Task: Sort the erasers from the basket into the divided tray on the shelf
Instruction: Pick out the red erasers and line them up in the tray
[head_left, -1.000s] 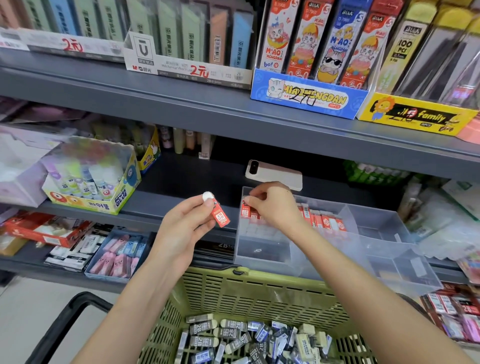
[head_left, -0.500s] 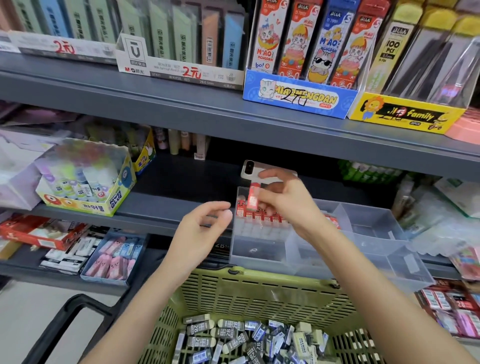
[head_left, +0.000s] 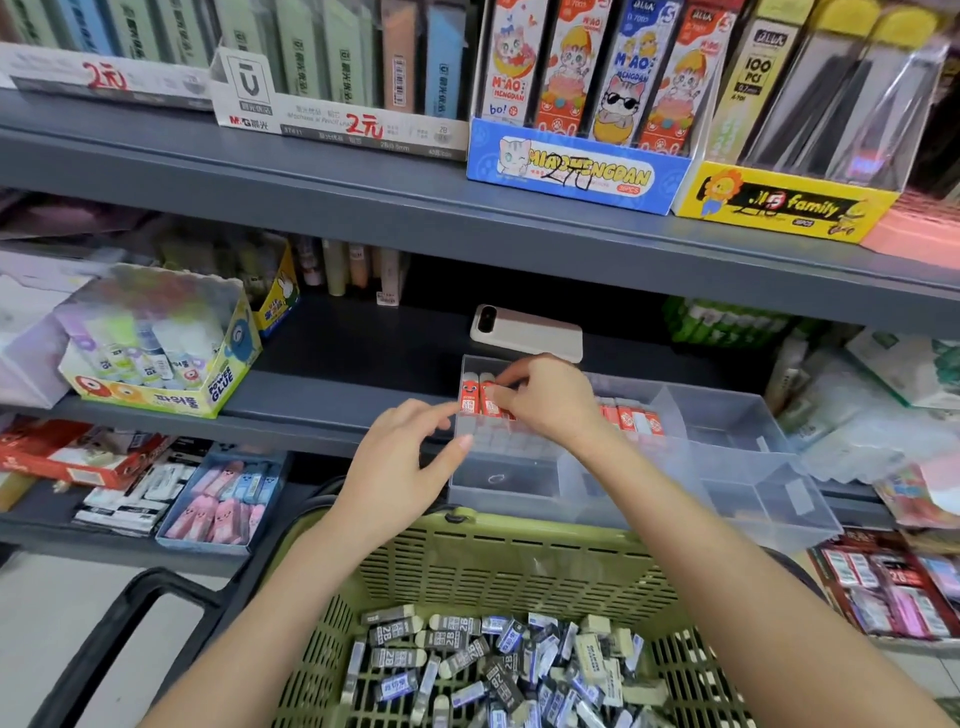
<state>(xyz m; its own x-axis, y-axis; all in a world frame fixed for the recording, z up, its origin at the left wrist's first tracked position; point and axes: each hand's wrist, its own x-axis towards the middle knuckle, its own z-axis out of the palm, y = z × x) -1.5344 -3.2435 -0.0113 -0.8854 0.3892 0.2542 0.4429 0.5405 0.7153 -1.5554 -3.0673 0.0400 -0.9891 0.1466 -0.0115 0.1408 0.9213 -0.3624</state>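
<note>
The fingers (head_left: 506, 376) of the right hand (head_left: 550, 405) were pinched narrow on a red eraser (head_left: 489, 401), holding it upright and touching its neighbour (head_left: 469, 397) in the ten o'clock corner of the divided tray (head_left: 519, 486). At eight o'clock of that pinch, the left hand (head_left: 400, 462) hovered just beside the tray wall, its fingers (head_left: 461, 441) loosely spread and holding nothing.

So the step, by my reading, was seating this piece in its row. To do it well: keep the pinch high on the top end, set it square against the neighbour with the printed sleeve facing front, and let go only once it stood by itself, since a sideways nudge could topple the pieces beside it. The free hand looked best used bracing the tray's left wall, or fetching the next piece.

The red eraser was a small block with a rounded white top in a glossy red paper sleeve. A red row (head_left: 631, 415) of the same kind stood at three o'clock of the hand. The tray was thin clear plastic with straight partitions, sitting on a smooth grey shelf (head_left: 337, 410), with a white phone (head_left: 524, 332) at its twelve o'clock. At six o'clock the green basket (head_left: 519, 540), stiff slotted plastic, held a heap of loose erasers (head_left: 493, 660) in black and blue sleeves, so plenty was left to sort
</note>
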